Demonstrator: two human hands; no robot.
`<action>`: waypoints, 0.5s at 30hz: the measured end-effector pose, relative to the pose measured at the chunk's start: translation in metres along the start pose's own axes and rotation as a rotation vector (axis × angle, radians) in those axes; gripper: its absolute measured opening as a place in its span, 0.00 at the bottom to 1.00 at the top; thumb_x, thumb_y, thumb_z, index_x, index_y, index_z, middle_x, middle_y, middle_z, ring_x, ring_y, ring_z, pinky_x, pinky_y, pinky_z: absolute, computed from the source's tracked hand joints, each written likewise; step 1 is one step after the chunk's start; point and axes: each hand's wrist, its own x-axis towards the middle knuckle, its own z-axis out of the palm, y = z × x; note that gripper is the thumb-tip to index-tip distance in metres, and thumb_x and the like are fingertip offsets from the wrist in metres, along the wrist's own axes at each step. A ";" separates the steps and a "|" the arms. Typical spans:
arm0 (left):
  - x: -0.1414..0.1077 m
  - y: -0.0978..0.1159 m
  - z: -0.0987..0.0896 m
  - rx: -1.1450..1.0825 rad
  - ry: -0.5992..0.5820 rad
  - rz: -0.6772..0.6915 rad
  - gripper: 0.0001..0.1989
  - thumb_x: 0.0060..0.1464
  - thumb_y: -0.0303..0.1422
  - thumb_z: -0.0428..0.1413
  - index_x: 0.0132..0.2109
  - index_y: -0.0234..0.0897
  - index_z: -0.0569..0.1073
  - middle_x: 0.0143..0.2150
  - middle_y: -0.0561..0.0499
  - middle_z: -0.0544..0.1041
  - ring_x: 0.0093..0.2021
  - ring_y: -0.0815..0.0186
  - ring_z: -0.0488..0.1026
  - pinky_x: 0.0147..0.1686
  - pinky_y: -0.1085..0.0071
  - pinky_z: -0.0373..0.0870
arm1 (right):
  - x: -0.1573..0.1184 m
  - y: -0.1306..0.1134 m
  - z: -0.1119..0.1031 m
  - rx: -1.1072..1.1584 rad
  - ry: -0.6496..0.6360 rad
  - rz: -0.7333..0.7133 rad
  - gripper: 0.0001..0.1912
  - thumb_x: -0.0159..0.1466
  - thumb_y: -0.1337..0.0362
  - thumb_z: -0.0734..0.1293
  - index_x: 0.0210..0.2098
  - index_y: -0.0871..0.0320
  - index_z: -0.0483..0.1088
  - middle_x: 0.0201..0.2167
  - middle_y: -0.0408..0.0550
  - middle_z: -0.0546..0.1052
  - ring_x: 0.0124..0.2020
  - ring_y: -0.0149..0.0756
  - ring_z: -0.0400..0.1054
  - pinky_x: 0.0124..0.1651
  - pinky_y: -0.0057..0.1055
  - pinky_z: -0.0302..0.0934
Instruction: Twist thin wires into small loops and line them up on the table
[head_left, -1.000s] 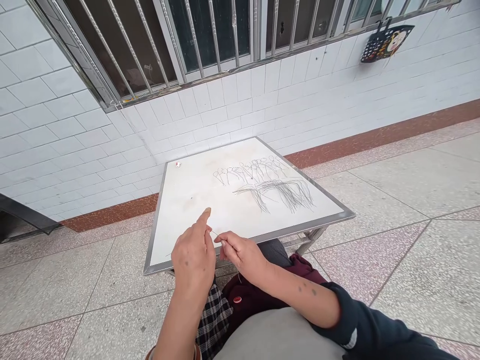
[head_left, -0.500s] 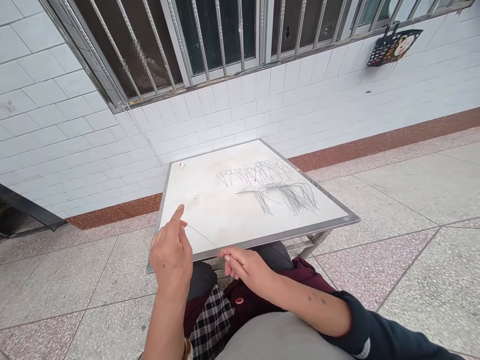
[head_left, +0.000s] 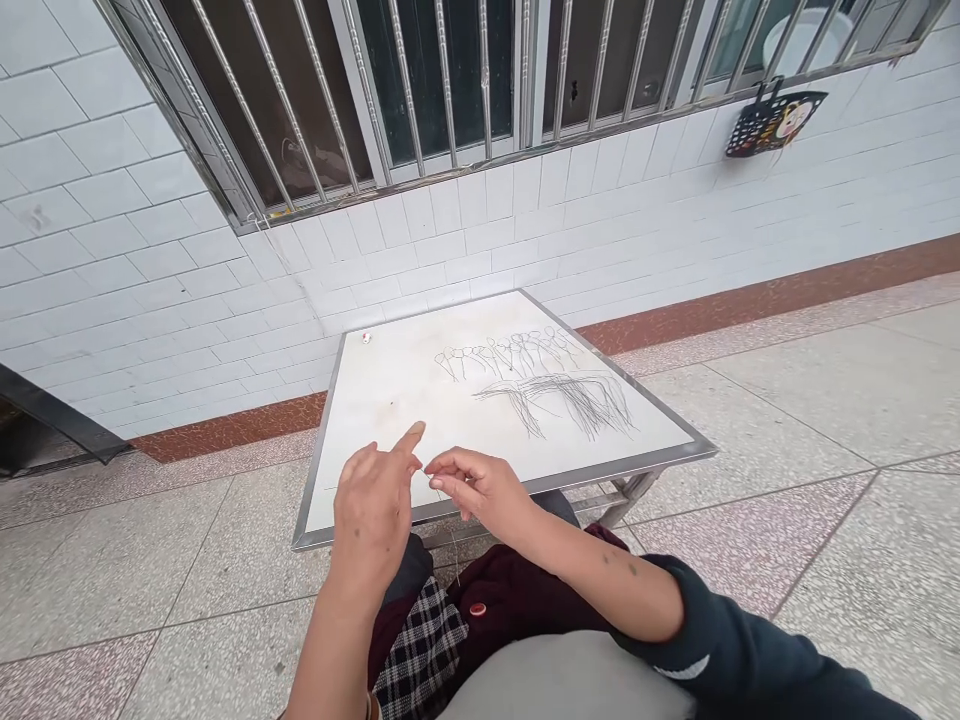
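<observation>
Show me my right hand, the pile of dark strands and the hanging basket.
Right hand (head_left: 487, 492): head view, near the thumb's base.
Pile of dark strands (head_left: 588, 406): head view, dense part.
Hanging basket (head_left: 765, 128): head view, its side.

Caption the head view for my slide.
Bare left hand and right hand handle thin grey wire at white, grey-edged table bearing looped dark wires.

White tabletop (head_left: 405, 355), grey rim (head_left: 600, 470); dark wires (head_left: 589, 405); black-and-white checked cloth (head_left: 424, 640); navy sleeve (head_left: 750, 645).

The counter (head_left: 375, 370) has a smooth top and a dull metal rim (head_left: 637, 464); thin, wiry strands (head_left: 592, 400) lie on it. Behind it are glossy wall tiles (head_left: 637, 210) and shiny metal window bars (head_left: 485, 85); around it, speckled terrazzo floor (head_left: 750, 430).
</observation>
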 end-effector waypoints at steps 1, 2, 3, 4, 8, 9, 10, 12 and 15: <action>0.000 0.001 0.001 -0.005 -0.005 0.014 0.23 0.61 0.26 0.46 0.62 0.43 0.61 0.38 0.53 0.79 0.42 0.66 0.72 0.58 0.61 0.58 | 0.002 0.000 0.002 0.025 -0.007 -0.001 0.09 0.62 0.59 0.63 0.37 0.56 0.71 0.28 0.41 0.73 0.17 0.22 0.59 0.20 0.21 0.60; -0.001 0.000 0.001 -0.008 -0.011 0.015 0.23 0.61 0.27 0.46 0.63 0.43 0.60 0.39 0.52 0.79 0.43 0.65 0.72 0.59 0.60 0.58 | 0.003 0.001 0.003 0.045 -0.011 0.004 0.09 0.62 0.59 0.63 0.35 0.56 0.71 0.27 0.41 0.73 0.17 0.22 0.59 0.20 0.21 0.60; -0.002 -0.001 0.000 -0.010 -0.016 0.002 0.23 0.61 0.28 0.46 0.63 0.43 0.59 0.41 0.52 0.79 0.45 0.65 0.72 0.59 0.59 0.57 | 0.003 0.004 0.003 0.065 -0.011 0.018 0.09 0.61 0.59 0.63 0.34 0.57 0.70 0.26 0.40 0.72 0.17 0.22 0.59 0.20 0.21 0.59; -0.004 -0.004 -0.002 -0.011 -0.010 -0.029 0.24 0.61 0.29 0.47 0.64 0.44 0.58 0.43 0.51 0.79 0.46 0.64 0.72 0.59 0.58 0.57 | 0.004 0.007 0.001 0.086 -0.007 0.039 0.09 0.61 0.58 0.64 0.33 0.57 0.70 0.26 0.40 0.72 0.17 0.22 0.59 0.20 0.21 0.59; -0.017 -0.021 -0.008 -0.097 0.130 -0.378 0.21 0.61 0.36 0.48 0.61 0.45 0.64 0.44 0.51 0.79 0.48 0.60 0.72 0.52 0.59 0.64 | 0.007 0.017 -0.014 0.185 0.059 0.117 0.11 0.59 0.56 0.66 0.33 0.58 0.70 0.25 0.40 0.71 0.17 0.22 0.59 0.21 0.22 0.58; -0.020 -0.024 -0.007 -0.159 0.169 -0.497 0.21 0.60 0.37 0.48 0.60 0.45 0.65 0.43 0.51 0.79 0.47 0.60 0.73 0.48 0.60 0.66 | 0.008 0.018 -0.018 0.203 0.078 0.124 0.12 0.59 0.55 0.66 0.33 0.58 0.70 0.25 0.40 0.71 0.17 0.22 0.59 0.21 0.22 0.58; -0.024 -0.028 -0.006 -0.231 0.191 -0.596 0.21 0.60 0.38 0.49 0.59 0.45 0.66 0.42 0.51 0.79 0.46 0.60 0.74 0.46 0.62 0.68 | 0.009 0.019 -0.022 0.216 0.094 0.124 0.12 0.59 0.55 0.66 0.33 0.58 0.69 0.25 0.40 0.71 0.17 0.22 0.59 0.21 0.22 0.57; -0.030 -0.031 0.000 -0.364 0.184 -0.707 0.21 0.58 0.40 0.50 0.58 0.45 0.67 0.41 0.51 0.79 0.44 0.61 0.75 0.44 0.64 0.68 | 0.010 0.020 -0.027 0.219 0.120 0.119 0.12 0.59 0.55 0.66 0.33 0.59 0.69 0.25 0.40 0.71 0.17 0.22 0.59 0.21 0.22 0.57; -0.034 -0.029 0.011 -0.480 0.178 -0.690 0.23 0.55 0.41 0.54 0.57 0.43 0.68 0.42 0.50 0.79 0.43 0.62 0.75 0.44 0.65 0.69 | 0.011 0.021 -0.031 0.172 0.146 0.107 0.11 0.60 0.56 0.65 0.33 0.59 0.70 0.26 0.40 0.71 0.17 0.22 0.59 0.21 0.22 0.57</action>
